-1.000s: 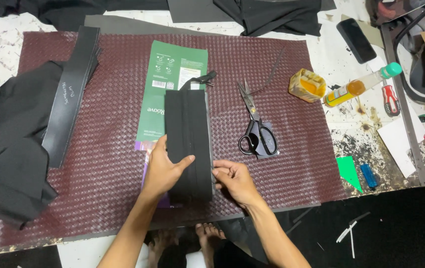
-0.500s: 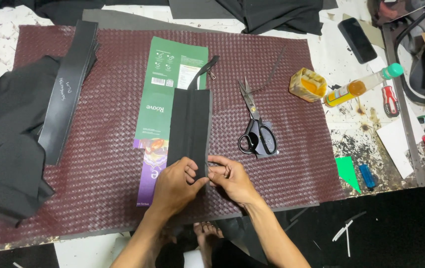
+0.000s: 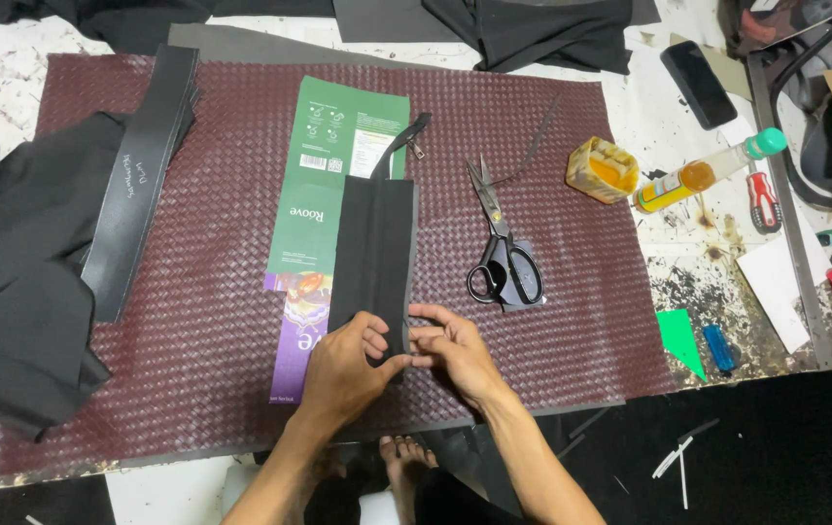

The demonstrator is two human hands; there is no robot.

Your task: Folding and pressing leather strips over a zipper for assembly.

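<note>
At the far left a heap of black fabric (image 3: 27, 282) spills off the woven maroon mat (image 3: 192, 321), and just beside it a stack of long black strips (image 3: 144, 185) runs slantwise up toward the mat's top edge. Moving in, a flattened green and purple carton (image 3: 324, 194) lies on the mat, and the black zippered panel (image 3: 374, 248) rests partly over its right side, long axis running away from you, its zipper tail (image 3: 404, 136) sticking out past the far end. Your left hand (image 3: 343, 374) sits at the panel's near end, fingers curled and thumb stretched to the right, pinching the near right corner of the panel. Your right hand (image 3: 455, 355) meets it there, thumb and forefinger closed on that same corner, so the two thumbs nearly touch; what passes between the fingertips is too small to make out. To the right of the panel, well apart from it, black-handled scissors (image 3: 499, 243) lie shut with blades pointing away from you. Further right, off the mat, stand a yellow tub (image 3: 601, 167) and a tilted bottle with a teal cap (image 3: 708, 170), then a dark phone (image 3: 696, 80) near the top edge, and a blue lighter (image 3: 716, 345) beside a green paper triangle (image 3: 680, 338).
</note>
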